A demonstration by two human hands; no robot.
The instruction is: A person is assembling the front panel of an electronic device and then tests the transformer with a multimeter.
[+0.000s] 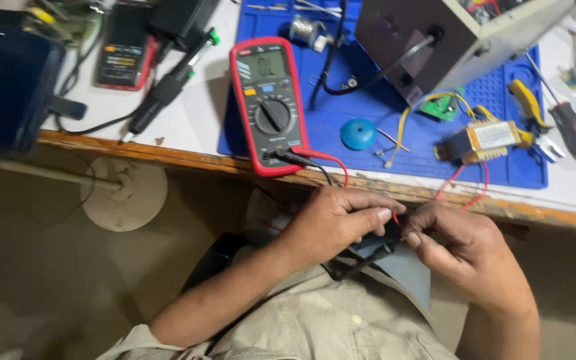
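A: Where's the red wire (395, 217)?

B: Pinched between both hands, below the tabletop (188, 120) edge. The left hand (338, 223) is closed on it; the right hand (465, 250) grips its other end with a black probe (361, 263) (partly hidden).

A: And past that?

B: Red and black leads (331, 163) run up to the red meter (269, 107) on the blue mat (368, 113). Farther right lie a blue dome (359, 133) and a transformer (485, 141).

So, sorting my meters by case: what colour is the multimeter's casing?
Red casing around a dark grey face on the multimeter; the head view shows it.
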